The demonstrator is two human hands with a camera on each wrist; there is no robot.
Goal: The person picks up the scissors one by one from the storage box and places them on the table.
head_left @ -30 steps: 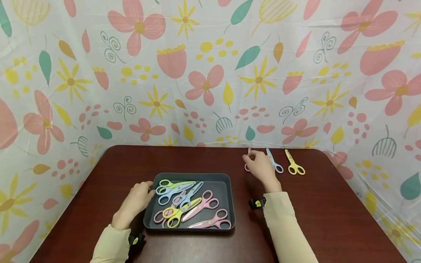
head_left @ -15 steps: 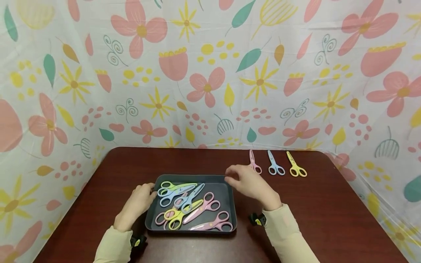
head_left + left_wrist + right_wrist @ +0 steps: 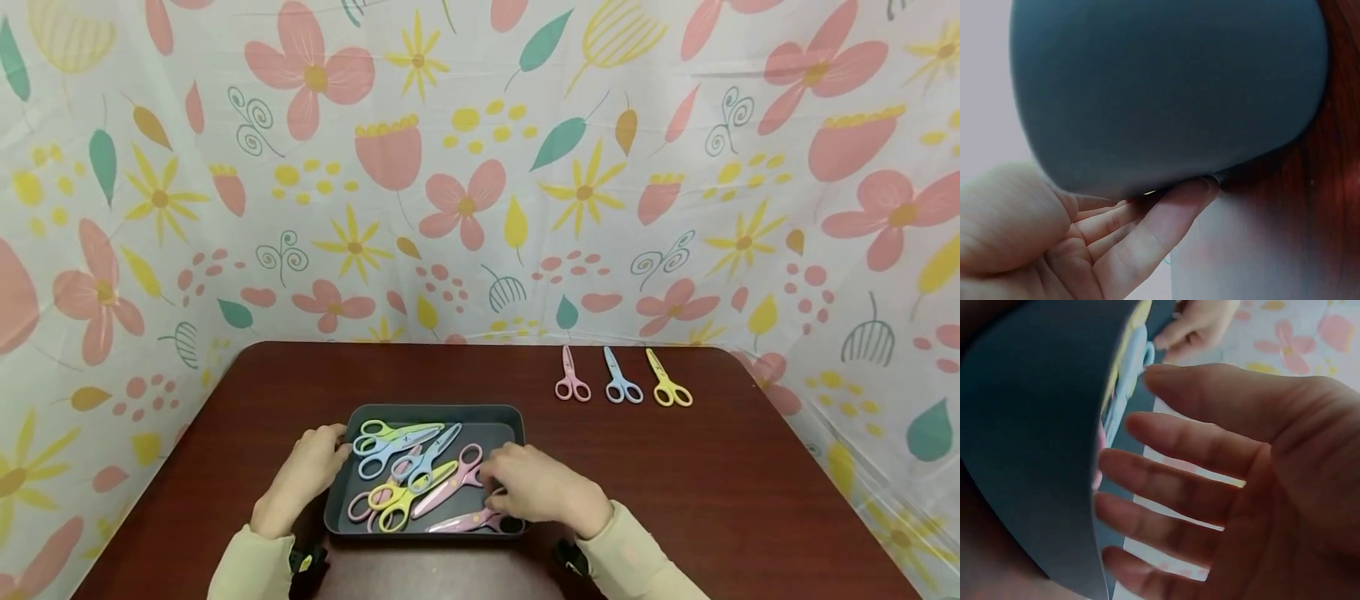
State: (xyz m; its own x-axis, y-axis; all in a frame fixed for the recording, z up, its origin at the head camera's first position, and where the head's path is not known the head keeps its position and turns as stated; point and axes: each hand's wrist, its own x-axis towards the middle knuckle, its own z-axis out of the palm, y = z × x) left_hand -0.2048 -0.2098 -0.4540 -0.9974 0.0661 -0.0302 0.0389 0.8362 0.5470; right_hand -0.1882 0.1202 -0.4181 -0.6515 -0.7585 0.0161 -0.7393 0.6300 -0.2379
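A dark grey tray (image 3: 442,412) holds several children's scissors in pastel colours. My left hand (image 3: 303,475) holds the tray's left edge; the left wrist view shows the thumb (image 3: 1160,231) against the wall, the other fingers partly hidden behind it. Over the tray's right side is my right hand (image 3: 536,487), fingers apart and slightly bent, holding nothing in the right wrist view. Below its fingertips lie pink scissors (image 3: 465,522), partly covered by the hand. Another pink pair (image 3: 446,490) points down-left beside it. Yellow scissors (image 3: 401,500) and blue scissors (image 3: 423,458) overlap further left.
Along the back right of the brown table (image 3: 712,500) stand apart in a row pink scissors (image 3: 570,379), blue scissors (image 3: 618,379) and yellow scissors (image 3: 663,382), blades toward the back. Green scissors (image 3: 382,431) lie at the tray's back left. A flowered curtain (image 3: 480,275) hangs behind the table.
My right hand has left the pink scissors in the back row and moved down-left, over the tray's right side. My left hand has stayed at the tray's left edge.
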